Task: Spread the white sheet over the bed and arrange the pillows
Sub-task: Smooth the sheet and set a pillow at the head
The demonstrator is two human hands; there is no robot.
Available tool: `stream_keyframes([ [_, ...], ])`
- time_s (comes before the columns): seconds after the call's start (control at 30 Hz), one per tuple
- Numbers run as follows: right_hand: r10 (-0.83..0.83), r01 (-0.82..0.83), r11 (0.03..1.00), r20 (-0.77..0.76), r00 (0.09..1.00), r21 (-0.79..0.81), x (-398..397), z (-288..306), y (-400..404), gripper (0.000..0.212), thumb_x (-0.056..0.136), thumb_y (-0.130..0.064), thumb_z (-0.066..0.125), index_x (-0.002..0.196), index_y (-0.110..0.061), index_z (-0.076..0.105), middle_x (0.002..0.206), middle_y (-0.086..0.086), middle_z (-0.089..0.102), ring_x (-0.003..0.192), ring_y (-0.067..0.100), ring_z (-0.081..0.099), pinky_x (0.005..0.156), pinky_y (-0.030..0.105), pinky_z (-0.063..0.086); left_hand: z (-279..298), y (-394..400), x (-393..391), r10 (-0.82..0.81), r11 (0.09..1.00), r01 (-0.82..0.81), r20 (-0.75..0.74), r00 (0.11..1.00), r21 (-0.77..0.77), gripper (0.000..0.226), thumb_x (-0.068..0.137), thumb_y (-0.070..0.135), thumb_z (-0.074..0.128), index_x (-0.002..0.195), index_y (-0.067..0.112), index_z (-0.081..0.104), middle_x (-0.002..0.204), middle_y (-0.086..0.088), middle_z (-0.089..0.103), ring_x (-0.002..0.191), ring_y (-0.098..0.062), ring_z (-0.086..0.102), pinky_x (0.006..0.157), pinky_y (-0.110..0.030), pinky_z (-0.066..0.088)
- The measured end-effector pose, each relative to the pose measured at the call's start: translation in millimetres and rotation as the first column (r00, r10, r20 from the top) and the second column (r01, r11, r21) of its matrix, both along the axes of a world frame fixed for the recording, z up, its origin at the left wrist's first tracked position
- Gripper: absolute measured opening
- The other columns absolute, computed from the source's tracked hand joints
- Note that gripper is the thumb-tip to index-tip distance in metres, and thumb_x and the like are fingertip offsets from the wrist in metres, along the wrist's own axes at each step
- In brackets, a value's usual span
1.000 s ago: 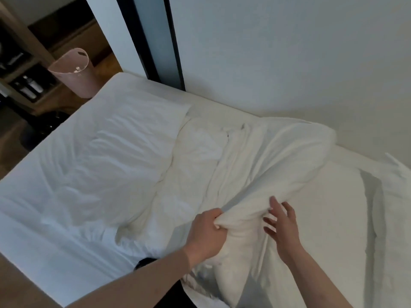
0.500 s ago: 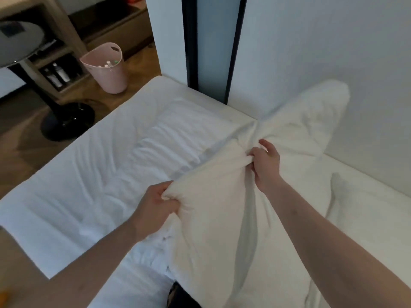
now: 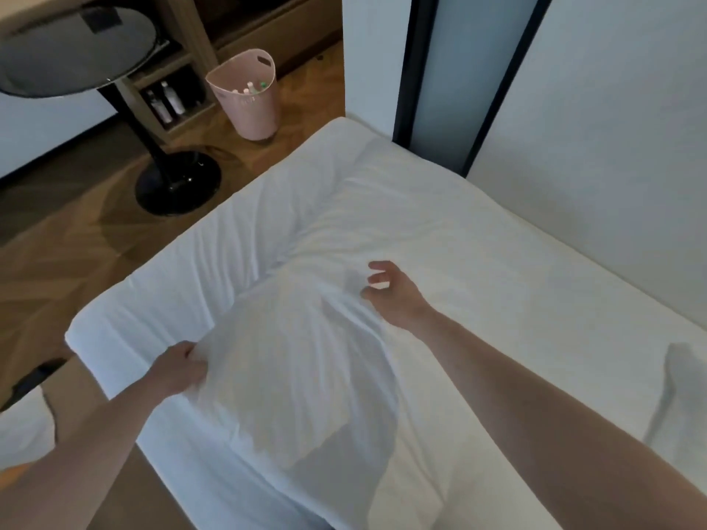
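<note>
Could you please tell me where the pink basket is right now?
In the head view the pink basket stands on the wooden floor upper left, just beyond the bed's far corner, beside the black-based round table.

**Hidden, cropped, blurred**

Left hand [image 3: 176,371] fingertips buried in the pillow [image 3: 290,361] edge. Pillow's near end cut off at the bottom edge. Second pillow [image 3: 685,380] cropped at right. Round table [image 3: 72,47] top clipped at left. Bottles [image 3: 254,88] in the pink bin [image 3: 246,97] too small to identify.
</note>
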State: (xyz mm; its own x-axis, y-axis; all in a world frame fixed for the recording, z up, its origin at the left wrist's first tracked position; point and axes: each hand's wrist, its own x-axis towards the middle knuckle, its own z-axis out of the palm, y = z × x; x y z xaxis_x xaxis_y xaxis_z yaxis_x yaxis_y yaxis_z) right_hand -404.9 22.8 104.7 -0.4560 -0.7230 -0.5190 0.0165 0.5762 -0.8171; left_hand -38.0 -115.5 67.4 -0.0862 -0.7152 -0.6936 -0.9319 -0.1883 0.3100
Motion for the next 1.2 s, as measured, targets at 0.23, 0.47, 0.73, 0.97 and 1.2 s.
stream_keyframes([
  [0.23, -0.099, 0.231, 0.884, -0.32, 0.942, 0.407, -30, -96, 132, 0.073, 0.081, -0.034, 0.077, 0.145, -0.022, 0.045, 0.138, 0.017, 0.049, 0.123, 0.039, 0.055, 0.106, 0.046, 0.046, -16, -67, -85, -0.082, 0.996, 0.086, -0.151, 0.985, 0.019, 0.077, 0.073, 0.063, 0.061, 0.134, 0.017, 0.06, 0.138, -0.005, 0.058, 0.115, -0.027, 0.058, 0.1, -0.046, 0.048],
  [0.47, -0.38, 0.445, 0.74, -0.231, 0.895, 0.505, -35, -145, 180, 0.102, 0.076, -0.059, 0.078, 0.157, -0.022, 0.026, 0.154, 0.022, 0.033, 0.138, 0.044, 0.042, 0.114, 0.05, 0.039, -31, -83, -180, -0.016, 0.995, 0.041, -0.254, 0.967, 0.095, 0.08, 0.071, 0.08, 0.07, 0.128, 0.024, 0.058, 0.124, -0.001, 0.064, 0.103, -0.023, 0.065, 0.094, -0.043, 0.054],
  [0.73, -0.626, 0.589, 0.693, -0.059, 0.778, 0.417, -45, -189, 183, 0.127, 0.066, -0.076, 0.074, 0.161, -0.018, 0.013, 0.157, 0.013, 0.04, 0.141, 0.033, 0.044, 0.118, 0.042, 0.033, -129, -101, -194, 0.043, 0.997, -0.025, -0.243, 0.969, 0.074, 0.124, 0.046, 0.095, 0.072, 0.144, 0.022, 0.053, 0.138, 0.001, 0.063, 0.12, -0.024, 0.064, 0.109, -0.044, 0.048],
  [0.97, -0.744, 0.621, 0.641, 0.169, 0.646, 0.45, -50, -219, 201, 0.121, 0.046, -0.092, 0.074, 0.148, -0.038, 0.036, 0.135, -0.004, 0.061, 0.118, 0.025, 0.062, 0.11, 0.049, 0.046, -143, -108, -199, 0.063, 0.995, -0.044, -0.217, 0.974, 0.09, 0.125, 0.042, 0.091, 0.078, 0.144, 0.022, 0.053, 0.135, -0.002, 0.065, 0.111, -0.025, 0.068, 0.103, -0.044, 0.052],
  [1.2, -0.816, 0.714, 0.579, 0.272, 0.51, 0.394, -41, -196, 190, 0.072, 0.072, -0.044, 0.087, 0.132, -0.015, 0.06, 0.11, 0.004, 0.072, 0.097, 0.027, 0.07, 0.092, 0.041, 0.054, -116, -83, -205, 0.028, 1.0, -0.026, -0.319, 0.947, 0.01, 0.097, 0.061, 0.066, 0.088, 0.138, 0.014, 0.061, 0.131, -0.007, 0.067, 0.111, -0.028, 0.066, 0.098, -0.041, 0.052],
])
